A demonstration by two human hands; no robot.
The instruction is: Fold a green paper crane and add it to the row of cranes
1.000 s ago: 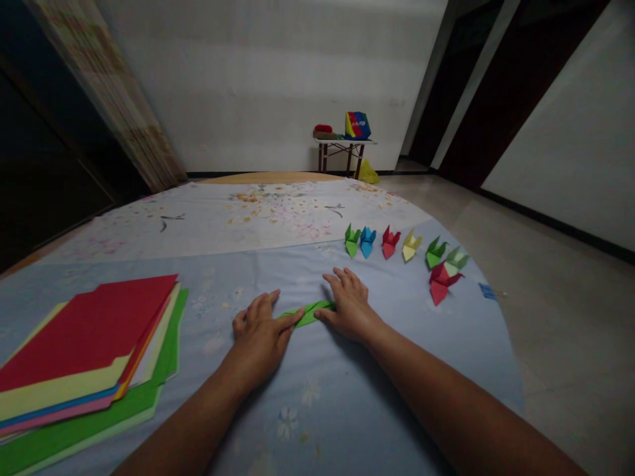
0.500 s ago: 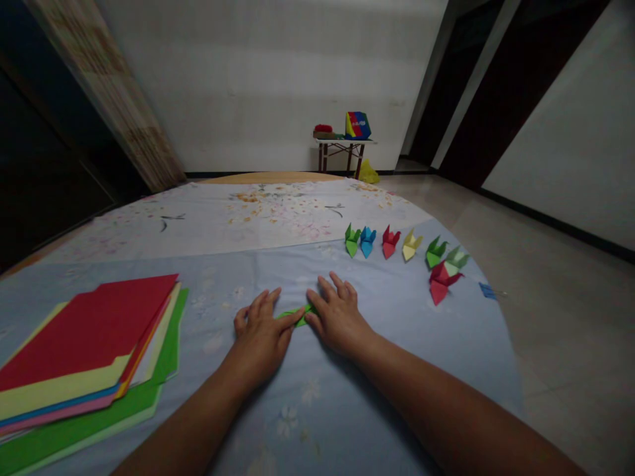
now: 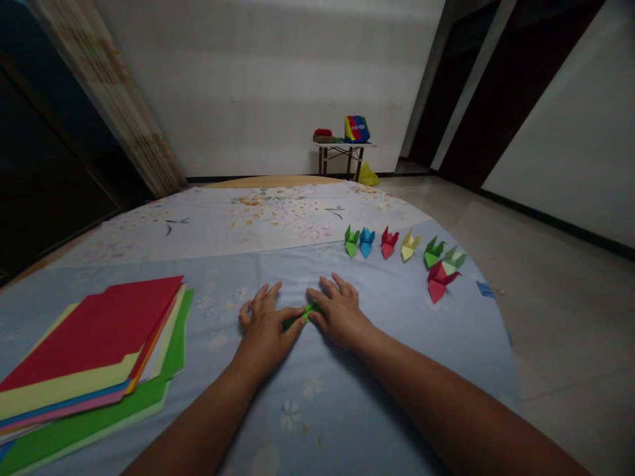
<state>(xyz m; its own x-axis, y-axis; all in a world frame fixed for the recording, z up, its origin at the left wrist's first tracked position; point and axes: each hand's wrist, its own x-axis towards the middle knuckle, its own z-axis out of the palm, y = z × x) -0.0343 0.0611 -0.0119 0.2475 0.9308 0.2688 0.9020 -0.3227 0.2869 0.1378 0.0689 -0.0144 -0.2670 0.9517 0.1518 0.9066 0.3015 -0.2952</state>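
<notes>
A blue flowered cloth (image 3: 347, 396) covers the table (image 3: 501, 370). On the person's left lies a fanned stack of coloured sheets (image 3: 89, 357), red on top, with yellow, blue, pink and green edges showing beneath. Across the cloth on the right stands a row of small folded paper figures (image 3: 389, 242) in green, blue, red, yellow, green and pale green. A larger red figure (image 3: 439, 280) stands just in front of the last two, and a small blue scrap (image 3: 483, 289) lies near the table's edge. Far off by the wall is a little side table (image 3: 342, 151) with a multicoloured box (image 3: 357, 128) on it, and a patterned curtain (image 3: 119, 112) hangs to the left. Nothing lies between the hands and these things.

Both forearms reach forward over the cloth. The left hand (image 3: 265, 324) and the right hand (image 3: 337, 311) lie palm down, close together, their fingertips meeting over a small piece of folded green paper (image 3: 297, 318). The paper lies on the cloth in the middle of the table, mostly hidden under the fingers. The fingers are spread flat and pressing on it rather than curled round it.
</notes>
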